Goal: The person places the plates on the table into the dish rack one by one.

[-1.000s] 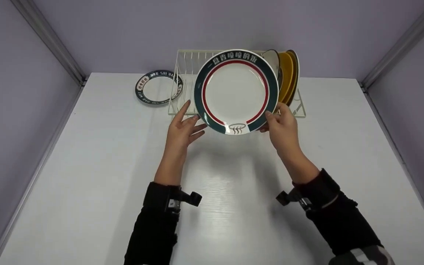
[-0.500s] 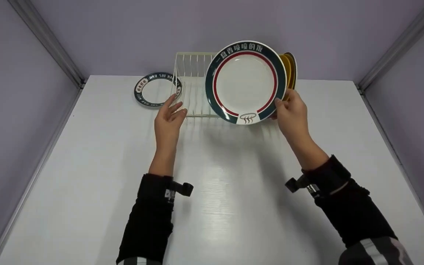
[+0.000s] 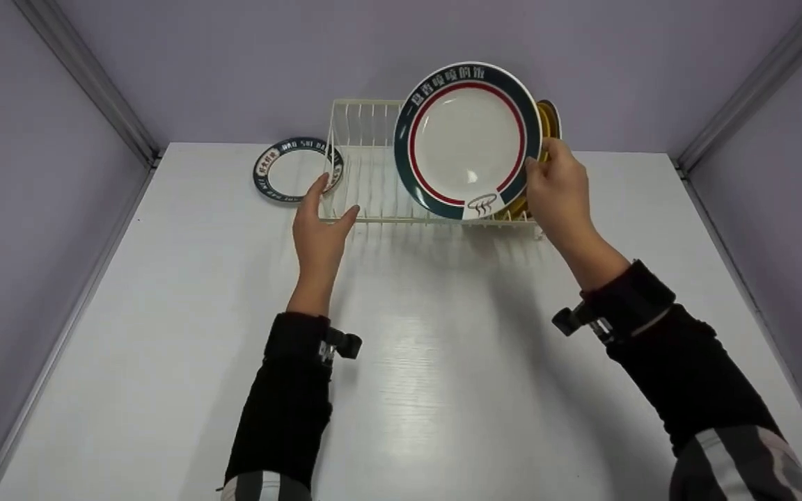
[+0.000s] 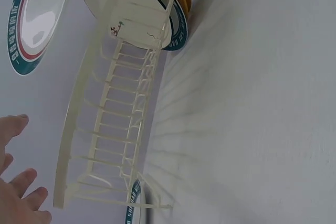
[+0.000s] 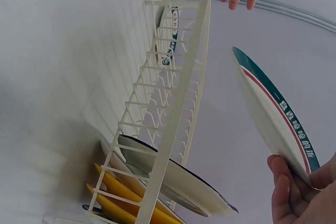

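My right hand [image 3: 546, 170] grips the right rim of a white plate with a green and red band [image 3: 467, 142], holding it upright above the right part of a cream wire dish rack [image 3: 373, 220]. The right wrist view shows the plate [image 5: 273, 114] edge-on, apart from the rack [image 5: 178, 103], with my right hand [image 5: 294, 192] pinching its rim. My left hand [image 3: 328, 209] lies with straight fingers at the rack's front left corner and holds nothing. In the left wrist view its fingers [image 4: 16, 192] sit beside the rack's rail [image 4: 121, 124].
Yellow plates [image 5: 121, 198] and a white dark-rimmed plate [image 5: 173, 182] stand in the rack's right end. A small dark-rimmed plate [image 3: 289, 170] lies flat on the white table [image 3: 443, 362] left of the rack. Lilac walls close in three sides.
The left hand let go of the plate and moved left to the rack's front corner. The right hand alone carried the plate up and back over the rack.
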